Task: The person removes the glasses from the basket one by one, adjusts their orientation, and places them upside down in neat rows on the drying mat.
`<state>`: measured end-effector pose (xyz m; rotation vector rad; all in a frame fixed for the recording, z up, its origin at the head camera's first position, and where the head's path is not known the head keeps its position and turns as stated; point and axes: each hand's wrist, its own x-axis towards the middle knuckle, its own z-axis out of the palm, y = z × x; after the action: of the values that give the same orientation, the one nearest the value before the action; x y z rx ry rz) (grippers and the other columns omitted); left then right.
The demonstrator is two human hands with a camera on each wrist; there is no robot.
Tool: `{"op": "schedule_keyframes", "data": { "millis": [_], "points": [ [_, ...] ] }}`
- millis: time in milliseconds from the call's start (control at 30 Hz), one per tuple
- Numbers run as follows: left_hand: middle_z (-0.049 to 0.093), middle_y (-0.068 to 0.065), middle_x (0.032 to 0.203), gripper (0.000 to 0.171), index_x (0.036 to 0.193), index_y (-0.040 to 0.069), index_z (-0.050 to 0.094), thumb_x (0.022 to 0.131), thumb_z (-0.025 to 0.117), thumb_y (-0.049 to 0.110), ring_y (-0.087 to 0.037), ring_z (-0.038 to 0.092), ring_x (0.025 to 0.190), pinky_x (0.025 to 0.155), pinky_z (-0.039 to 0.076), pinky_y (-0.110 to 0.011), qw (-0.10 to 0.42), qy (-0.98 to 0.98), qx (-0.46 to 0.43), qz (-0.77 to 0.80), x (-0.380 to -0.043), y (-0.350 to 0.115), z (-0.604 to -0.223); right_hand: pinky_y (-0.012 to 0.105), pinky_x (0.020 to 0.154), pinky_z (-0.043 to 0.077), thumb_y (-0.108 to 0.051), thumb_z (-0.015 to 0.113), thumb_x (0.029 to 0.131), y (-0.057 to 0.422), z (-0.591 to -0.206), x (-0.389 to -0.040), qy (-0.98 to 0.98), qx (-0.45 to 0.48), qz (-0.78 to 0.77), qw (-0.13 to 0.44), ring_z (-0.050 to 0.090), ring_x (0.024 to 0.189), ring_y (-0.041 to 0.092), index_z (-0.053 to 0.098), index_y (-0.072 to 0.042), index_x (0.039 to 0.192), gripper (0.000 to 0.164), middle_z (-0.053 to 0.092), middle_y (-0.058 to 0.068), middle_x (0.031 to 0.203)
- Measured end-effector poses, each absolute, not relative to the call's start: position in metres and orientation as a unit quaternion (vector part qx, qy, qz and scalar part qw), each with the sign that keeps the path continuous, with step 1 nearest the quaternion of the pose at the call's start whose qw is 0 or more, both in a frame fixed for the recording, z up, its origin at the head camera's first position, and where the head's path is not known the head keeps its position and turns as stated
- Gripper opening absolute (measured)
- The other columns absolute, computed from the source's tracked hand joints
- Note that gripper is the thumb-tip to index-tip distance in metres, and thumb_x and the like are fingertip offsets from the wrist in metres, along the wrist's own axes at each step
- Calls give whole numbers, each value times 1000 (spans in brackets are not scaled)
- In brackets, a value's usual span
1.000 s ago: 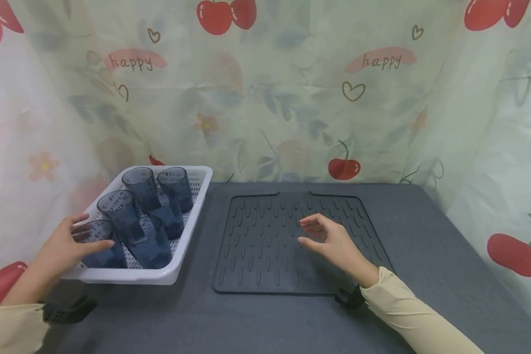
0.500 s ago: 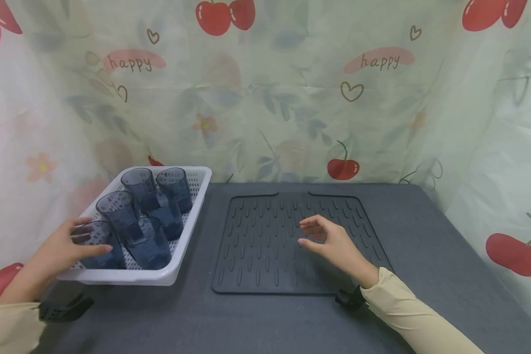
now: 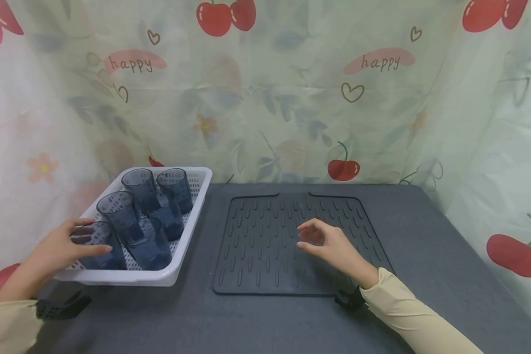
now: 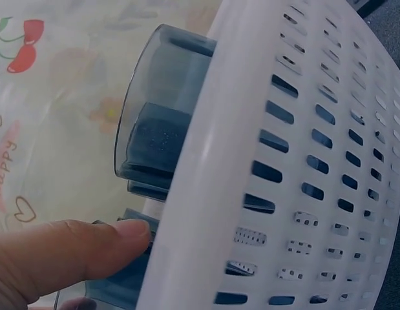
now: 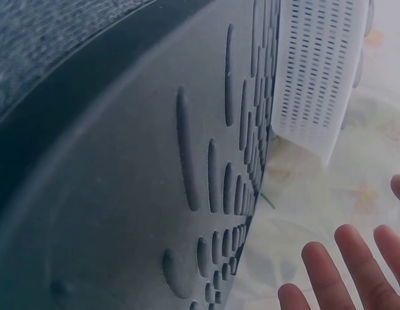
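White bskt shows outer slots in wrist cams only.

Table: dark grey top, fine woven-looking texture. A white perforated basket sits directly on it at the person's left; a dark, rectangular ridged mat lies flat near the middle, its raised rim broken at the far edge, apart from the basket.
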<state>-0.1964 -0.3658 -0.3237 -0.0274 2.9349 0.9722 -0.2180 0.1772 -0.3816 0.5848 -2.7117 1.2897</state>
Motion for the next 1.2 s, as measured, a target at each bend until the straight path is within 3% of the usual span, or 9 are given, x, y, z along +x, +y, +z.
{"op": "schedule_keyframes", "data": {
  "millis": [433, 800, 1200],
  "points": [
    [35, -45, 136, 99, 143, -15, 24, 82, 74, 46, -58, 39, 118, 88, 43, -65, 26, 960, -45, 274, -197, -363, -315, 31, 75, 54, -26, 73, 87, 176, -382, -219, -892, 187, 411, 29, 64, 90, 10, 63, -24, 113, 28, 66, -6, 103],
    [30, -47, 137, 104, 143, -19, 18, 83, 74, 44, -61, 37, 119, 87, 44, -64, 7, 960, -42, 277, -197, -366, -301, 42, 88, 54, -26, 74, 86, 176, -380, -220, -882, 207, 421, 36, 65, 101, 18, 61, -22, 117, 34, 66, 7, 113],
    [27, -44, 141, 107, 149, -11, 11, 84, 69, 51, -63, 30, 121, 87, 36, -71, -45, 954, -93, 281, -187, -372, -277, 43, 90, 53, -26, 75, 85, 173, -379, -219, -881, 210, 423, 39, 64, 105, 26, 59, -21, 120, 38, 65, 3, 116]
  ]
}}
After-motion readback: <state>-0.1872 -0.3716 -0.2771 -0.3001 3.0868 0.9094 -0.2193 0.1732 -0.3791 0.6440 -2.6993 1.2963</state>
